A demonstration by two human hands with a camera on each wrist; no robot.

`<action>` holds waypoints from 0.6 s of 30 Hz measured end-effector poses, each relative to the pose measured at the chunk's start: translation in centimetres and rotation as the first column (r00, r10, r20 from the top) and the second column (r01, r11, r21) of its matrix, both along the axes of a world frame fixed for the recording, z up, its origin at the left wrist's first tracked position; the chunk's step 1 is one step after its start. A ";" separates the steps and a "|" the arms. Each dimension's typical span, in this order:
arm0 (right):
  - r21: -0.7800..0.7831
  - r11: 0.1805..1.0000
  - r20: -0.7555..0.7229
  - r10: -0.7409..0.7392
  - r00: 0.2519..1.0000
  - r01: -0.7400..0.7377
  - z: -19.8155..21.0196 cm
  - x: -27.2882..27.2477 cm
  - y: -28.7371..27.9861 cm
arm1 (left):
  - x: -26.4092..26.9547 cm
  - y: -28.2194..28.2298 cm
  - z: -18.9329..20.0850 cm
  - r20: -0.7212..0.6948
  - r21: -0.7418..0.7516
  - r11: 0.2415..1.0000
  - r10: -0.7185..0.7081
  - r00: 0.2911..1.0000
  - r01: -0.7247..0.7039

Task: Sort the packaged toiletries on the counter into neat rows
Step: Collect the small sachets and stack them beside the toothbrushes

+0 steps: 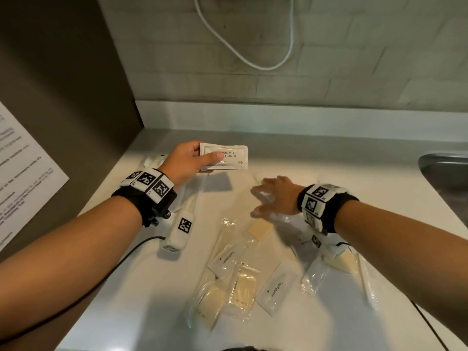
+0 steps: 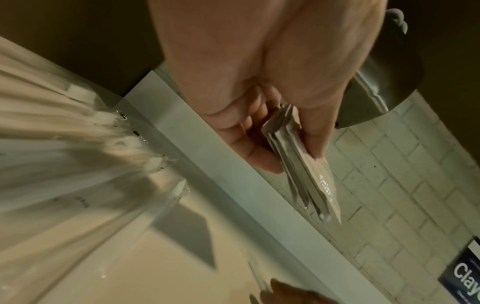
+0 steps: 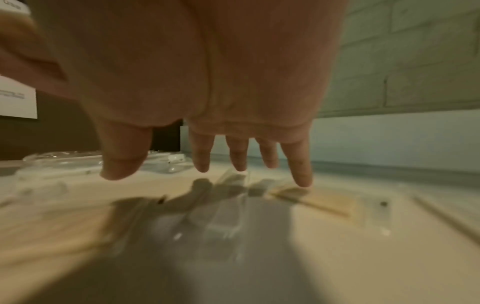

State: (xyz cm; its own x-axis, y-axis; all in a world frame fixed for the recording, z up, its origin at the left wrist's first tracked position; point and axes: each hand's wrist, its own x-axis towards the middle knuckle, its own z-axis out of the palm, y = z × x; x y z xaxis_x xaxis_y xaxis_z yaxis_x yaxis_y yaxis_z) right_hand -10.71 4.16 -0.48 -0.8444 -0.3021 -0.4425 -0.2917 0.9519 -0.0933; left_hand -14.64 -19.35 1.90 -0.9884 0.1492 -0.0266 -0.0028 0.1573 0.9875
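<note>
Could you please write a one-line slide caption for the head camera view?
Left hand grips shampoo sachets while the open right hand reaches over scattered toothpaste packets.

The white sachet [image 1: 224,157] held in the left hand [image 1: 188,160] reads "…POO WITH …TIONER", the thumb covering the first letters. Two white sachets on the surface, one at the middle [image 1: 226,258] and one nearer the front [image 1: 276,289], each read "toothpaste". A dark blue sign [image 2: 465,273] on the tiled wall shows "Clay…", cut off. The sheet [image 1: 22,173] on the brown wall has print too blurred to read.
</note>
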 end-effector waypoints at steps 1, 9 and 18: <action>0.018 1.000 0.020 0.005 1.000 -0.005 -0.6 0.3 -0.2 | -0.3 0.3 0.0 0.001 -0.003 1.000 -0.003 1.000 0.003; -0.062 0.993 0.023 0.105 0.994 -0.104 -0.9 4.3 0.5 | -0.7 2.0 -0.7 0.012 -0.022 0.998 -0.059 0.998 0.059; -0.102 0.983 0.063 0.159 0.985 -0.152 1.2 6.8 0.7 | -0.8 3.2 -2.0 0.024 -0.037 0.995 -0.090 0.996 0.090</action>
State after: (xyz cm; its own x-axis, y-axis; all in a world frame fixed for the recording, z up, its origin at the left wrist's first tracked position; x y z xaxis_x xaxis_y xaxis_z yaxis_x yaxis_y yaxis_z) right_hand -3.91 4.89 0.71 -0.7513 -0.4714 -0.4618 -0.4246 0.8810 -0.2085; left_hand -15.39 -16.13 -0.12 -0.9701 0.2360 -0.0563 -0.0093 0.1956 0.9806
